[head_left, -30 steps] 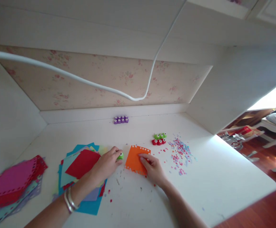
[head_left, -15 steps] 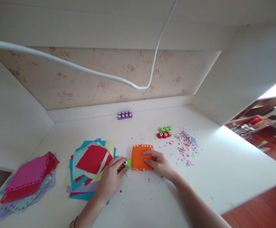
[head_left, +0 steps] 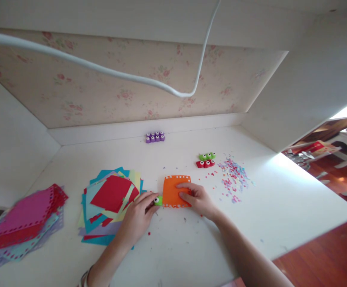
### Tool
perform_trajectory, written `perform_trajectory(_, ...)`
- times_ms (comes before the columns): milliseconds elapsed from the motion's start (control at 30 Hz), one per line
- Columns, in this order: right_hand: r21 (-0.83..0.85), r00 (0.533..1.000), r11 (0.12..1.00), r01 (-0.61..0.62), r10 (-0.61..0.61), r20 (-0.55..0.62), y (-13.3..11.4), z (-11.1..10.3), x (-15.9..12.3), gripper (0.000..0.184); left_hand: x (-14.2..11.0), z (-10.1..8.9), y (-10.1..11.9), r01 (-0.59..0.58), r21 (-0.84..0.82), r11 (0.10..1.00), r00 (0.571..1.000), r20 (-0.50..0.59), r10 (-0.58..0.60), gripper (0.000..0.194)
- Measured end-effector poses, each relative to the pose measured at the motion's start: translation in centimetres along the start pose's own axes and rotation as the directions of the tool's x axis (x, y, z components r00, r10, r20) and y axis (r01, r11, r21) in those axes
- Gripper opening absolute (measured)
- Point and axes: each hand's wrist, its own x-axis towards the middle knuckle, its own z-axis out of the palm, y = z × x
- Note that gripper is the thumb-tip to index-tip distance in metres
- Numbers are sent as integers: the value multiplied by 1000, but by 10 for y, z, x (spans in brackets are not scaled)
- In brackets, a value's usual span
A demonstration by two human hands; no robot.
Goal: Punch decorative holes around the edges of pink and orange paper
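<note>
An orange square of paper (head_left: 173,192) lies on the white table in front of me, with punched shapes along its top and bottom edges. At its left edge sits a green craft punch (head_left: 158,200) with a white and dark button. My left hand (head_left: 140,211) is closed around that punch, thumb and fingers on its left side. My right hand (head_left: 199,199) grips the right part of the orange paper between thumb and fingers. Just left of my left hand is a loose pile of coloured paper squares (head_left: 112,193), a red one on top.
Purple punches (head_left: 155,137) stand in rows near the back wall. Green punches (head_left: 207,156) and red punches (head_left: 205,164) sit at the right, beside scattered confetti (head_left: 235,175). Edge-punched sheets (head_left: 24,215) are stacked at far left. A white cable (head_left: 116,73) hangs across the view.
The camera view has shifted slightly, so everything appears a little higher and further left. Both hands keep their places on the punch and the orange paper.
</note>
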Motion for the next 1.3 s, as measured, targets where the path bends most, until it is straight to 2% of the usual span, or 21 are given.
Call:
perform_trajectory(367,-51,999,998,-31,31,8,-7,0,-2,28,-1,0,-1,24,-18,1000,999,26,-23,30)
perform_trajectory(633,-90,999,995,33,-32,12,1,-1,-1,27,0,0,0,-12,27,1000,1000,19,11,31)
perform_trajectory(767,-188,994,976,111,-111,12,-3,3,-3,33,-1,3,0,-49,59,997,998,34,47,34)
perform_trajectory(867,-323,977,925,202,-215,-6,-11,7,-7,41,-2,4,-2,-50,77,996,998,38,47,38)
perform_trajectory(1000,-543,932,794,273,-357,-53,-15,5,-10,41,-2,0,-3,-36,68,997,997,71,31,36)
perform_trajectory(1067,-621,919,724,300,-394,-15,-13,3,-10,38,-1,-4,-1,-36,57,998,994,102,30,34)
perform_trajectory(1167,-667,907,645,372,-405,114,-11,1,-8,33,0,-8,1,-51,32,998,991,129,46,31)
perform_trajectory(1300,-670,895,616,414,-411,174,-10,2,-6,29,1,-8,2,-54,25,998,993,109,51,28)
